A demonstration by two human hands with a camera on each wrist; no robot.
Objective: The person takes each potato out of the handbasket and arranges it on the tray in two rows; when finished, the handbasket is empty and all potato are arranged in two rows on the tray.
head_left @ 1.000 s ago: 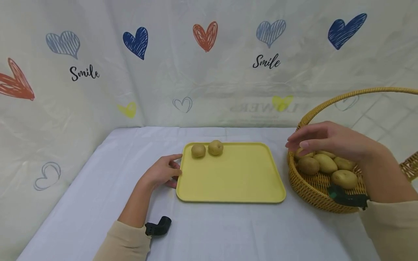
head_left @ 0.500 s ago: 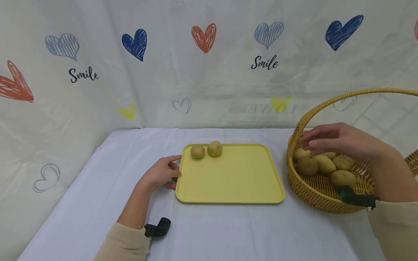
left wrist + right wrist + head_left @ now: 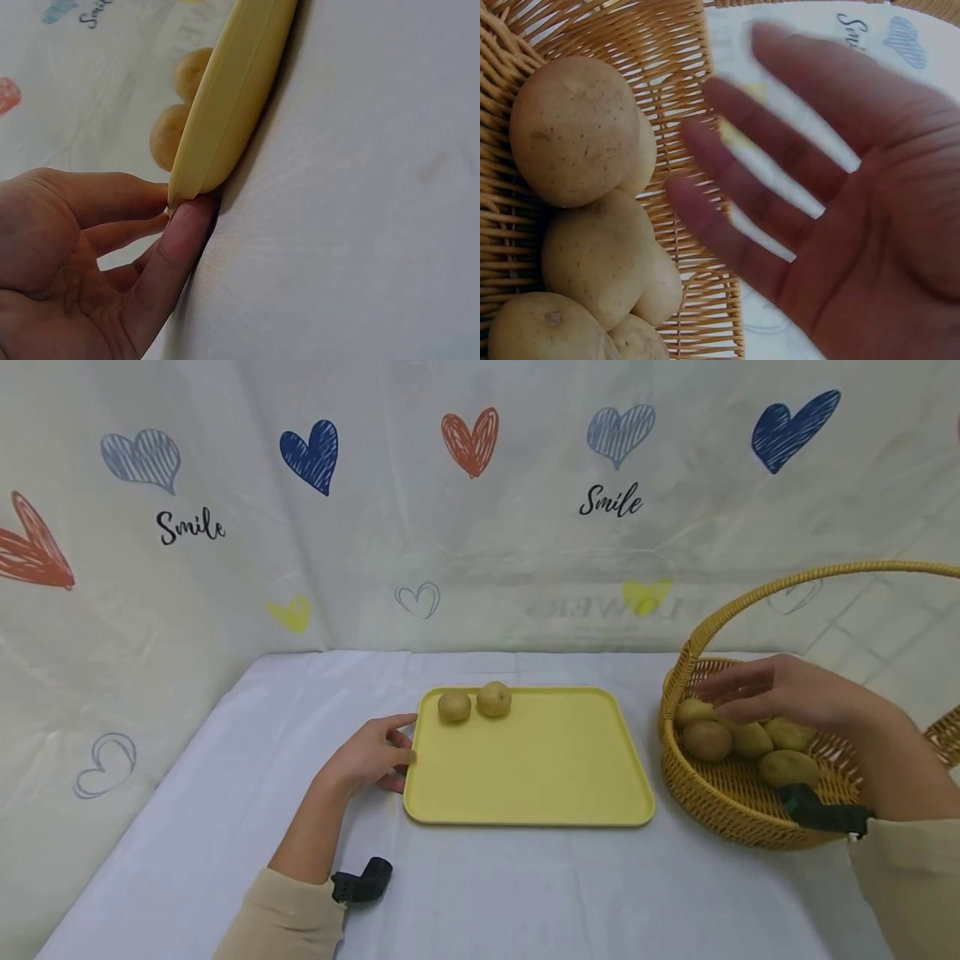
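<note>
My left hand (image 3: 369, 753) rests its fingertips and thumb against the left edge of a yellow tray (image 3: 540, 768), fingers fairly straight. In the left wrist view, the thumb (image 3: 187, 229) touches the outer side of the tray's end. On the tray's far left lie two potatoes, a rounded one (image 3: 454, 706) and another (image 3: 494, 699) beside it. At right, my right hand (image 3: 813, 693) hovers over a wicker basket (image 3: 686, 785), holding nothing. Its fingers are spread in the right wrist view, apart from the potatoes. Several potatoes (image 3: 577, 131) lie inside the basket, some partly hidden by the hand.
The basket's tall handle (image 3: 810, 572) arches over the right side. A white cloth (image 3: 487, 893) covers the table. Behind it hangs a pale curtain (image 3: 375, 527) printed with hearts and lettering. Each wrist wears a black camera (image 3: 363, 881).
My right hand has moved rightward from near the basket's left rim and dropped lower over the potatoes. The left hand, tray and two potatoes on it stay as they were.
</note>
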